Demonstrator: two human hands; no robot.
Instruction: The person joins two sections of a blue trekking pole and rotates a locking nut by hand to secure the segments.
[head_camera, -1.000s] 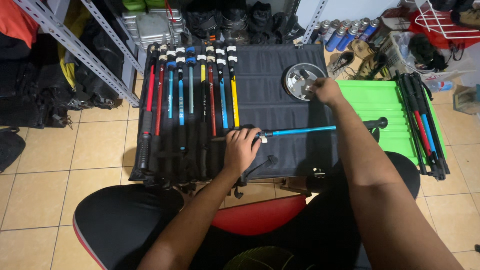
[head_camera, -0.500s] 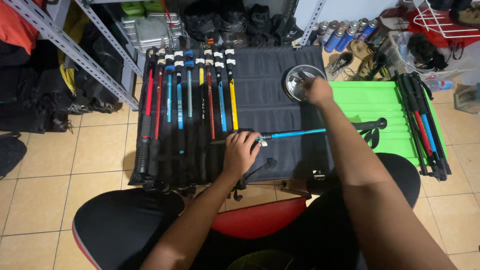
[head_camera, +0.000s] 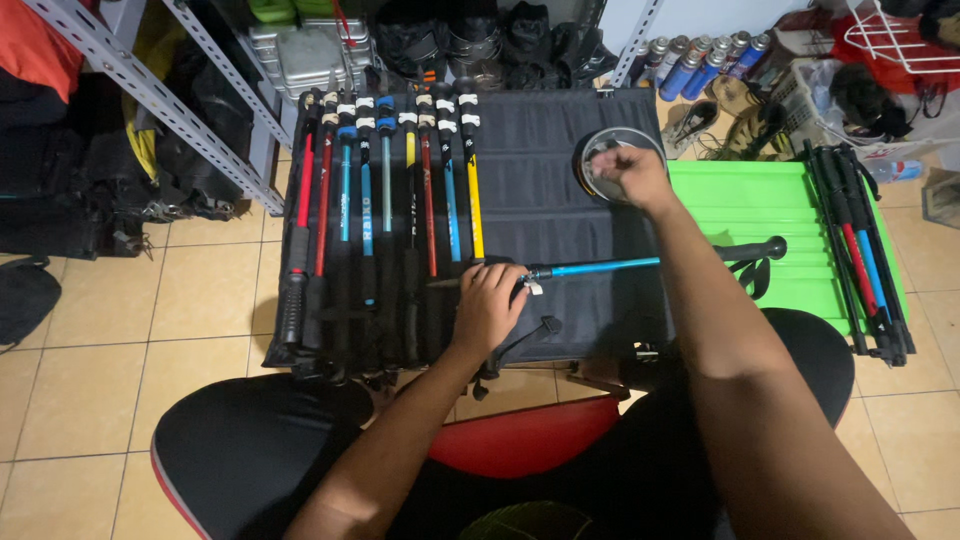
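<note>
Left, fingers (head_camera: 487, 305) around blue pole (head_camera: 600, 267); right fingers (head_camera: 628, 172) pinching inside round tin (head_camera: 592, 152).

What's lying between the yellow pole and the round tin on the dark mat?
Nothing: in the head view, the stretch of dark mat between the yellow pole and the round tin is bare ribbed fabric.
</note>
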